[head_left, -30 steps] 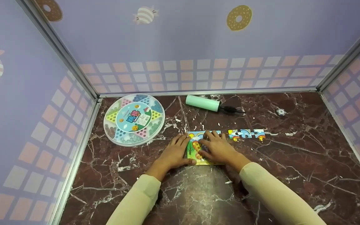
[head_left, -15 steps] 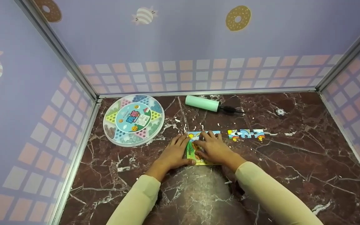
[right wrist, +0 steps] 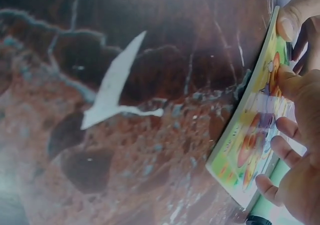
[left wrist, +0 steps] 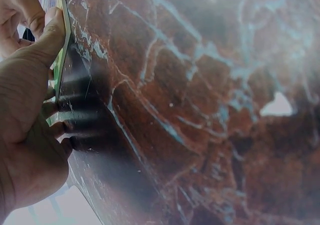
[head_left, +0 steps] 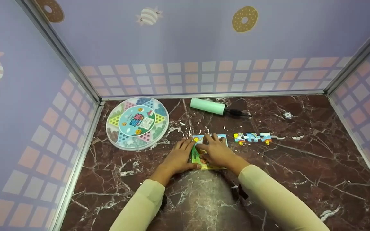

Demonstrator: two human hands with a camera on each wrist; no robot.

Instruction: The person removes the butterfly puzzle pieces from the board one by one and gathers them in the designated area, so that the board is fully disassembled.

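A thin picture puzzle board (head_left: 198,164), with a sun, a tree and yellow-green ground, lies on the marble-patterned surface in the head view. My left hand (head_left: 177,158) rests along its left side, fingers stretched out and thumb on the near left corner. Over the middle and right of the board, my right hand (head_left: 221,154) touches the picture with bent fingers. The right wrist view shows the right thumb (right wrist: 287,80) on the board's face and other fingers just over it. The palm hides much of the picture. To the right lie several joined puzzle pieces (head_left: 252,137) with rainbow parts.
At the back left is a round Chinese checkers box (head_left: 137,122) with a clear rim. A mint-green hand pump (head_left: 208,106) with a black nozzle lies behind the board. A small round chip (head_left: 287,115) sits at the back right. Purple walls (head_left: 185,38) enclose three sides.
My right hand has slid a little to the left over the board, its fingertips now nearer the sun and tree. The left hand and the loose pieces stay where they were.
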